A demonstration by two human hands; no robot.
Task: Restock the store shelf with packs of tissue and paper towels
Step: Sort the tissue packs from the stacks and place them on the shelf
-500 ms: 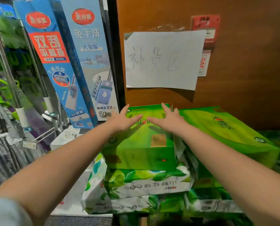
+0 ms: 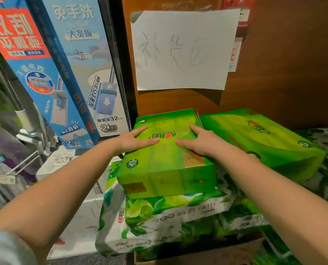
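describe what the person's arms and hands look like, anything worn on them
Both forearms are bare, and the left hand and right hand wear no gloves; no rings, watch or bracelet show on the visible parts. The only clothing in view is a light grey sleeve at the bottom left corner, on the left arm near the elbow. The right arm shows no sleeve within the frame.

Shop stockroom corner: boxed mops [image 2: 67, 77] w/ price tags, stacked tissue packs [image 2: 165, 169], handwritten sign [image 2: 182, 50].

Dim warm light, soft motion blur (edges bowed by wide lens)
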